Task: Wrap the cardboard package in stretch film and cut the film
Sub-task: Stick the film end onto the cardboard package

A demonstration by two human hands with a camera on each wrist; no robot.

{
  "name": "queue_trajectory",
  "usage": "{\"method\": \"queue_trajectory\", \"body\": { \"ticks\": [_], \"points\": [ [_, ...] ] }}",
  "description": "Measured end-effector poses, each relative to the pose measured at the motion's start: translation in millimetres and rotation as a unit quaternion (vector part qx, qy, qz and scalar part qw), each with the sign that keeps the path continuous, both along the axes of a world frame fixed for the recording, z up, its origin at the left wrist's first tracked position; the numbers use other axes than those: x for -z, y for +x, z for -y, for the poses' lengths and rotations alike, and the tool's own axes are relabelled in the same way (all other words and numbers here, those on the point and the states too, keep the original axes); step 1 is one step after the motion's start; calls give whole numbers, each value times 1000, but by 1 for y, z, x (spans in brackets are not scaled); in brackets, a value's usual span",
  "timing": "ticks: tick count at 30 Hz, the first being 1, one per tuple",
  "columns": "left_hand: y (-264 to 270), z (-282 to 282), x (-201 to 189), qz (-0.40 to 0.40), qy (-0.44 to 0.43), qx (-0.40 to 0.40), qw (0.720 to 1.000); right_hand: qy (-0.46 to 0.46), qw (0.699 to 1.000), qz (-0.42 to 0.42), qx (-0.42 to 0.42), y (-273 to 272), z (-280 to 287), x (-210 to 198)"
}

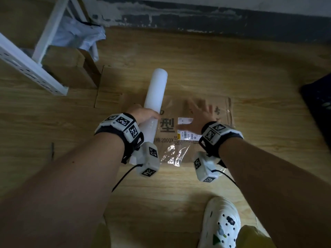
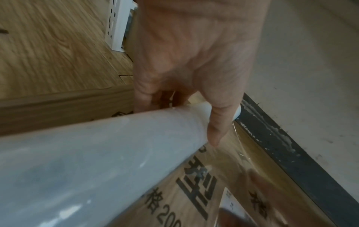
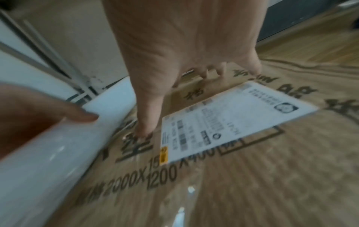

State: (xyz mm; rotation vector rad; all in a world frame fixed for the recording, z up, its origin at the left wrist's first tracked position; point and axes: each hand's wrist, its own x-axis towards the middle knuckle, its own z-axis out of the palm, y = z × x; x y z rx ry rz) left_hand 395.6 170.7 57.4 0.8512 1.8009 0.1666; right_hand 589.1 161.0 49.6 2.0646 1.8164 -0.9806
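Observation:
A flat cardboard package [image 1: 200, 147] with black print and a white shipping label [image 1: 186, 130] lies on the wooden floor, with clear film [image 1: 175, 154] stretched over it. My left hand [image 1: 143, 115] grips the white stretch film roll [image 1: 155, 97], which lies across the package's left end; the same roll [image 2: 93, 161] fills the left wrist view, thumb [image 2: 215, 127] over its top. My right hand [image 1: 200, 115] lies flat with spread fingers on the film over the package [image 3: 252, 176], its thumb [image 3: 147, 116] down beside the label [image 3: 229, 121].
A white metal rack [image 1: 32, 67] with cardboard and a plastic bag stands at the back left. A dark skirting board [image 1: 215, 24] runs along the far wall. My white clog [image 1: 222, 224] is at the bottom. A dark object [image 1: 318, 104] sits at the right edge.

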Motion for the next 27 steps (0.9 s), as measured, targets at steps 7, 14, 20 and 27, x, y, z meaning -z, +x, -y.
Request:
{"method": "queue_trajectory", "body": {
  "ticks": [7, 14, 20, 27],
  "points": [
    [-10, 6, 1, -34, 45, -10, 998, -49, 997, 44, -34, -8, 8, 15],
    [-23, 10, 0, -22, 37, -18, 999, -46, 997, 43, -34, -8, 7, 17],
    [-31, 10, -4, -14, 39, -41, 998, -46, 997, 45, -32, -9, 7, 18],
    [-57, 11, -1, 10, 3, -66, 998, -58, 996, 53, -33, -10, 5, 18]
  ]
}}
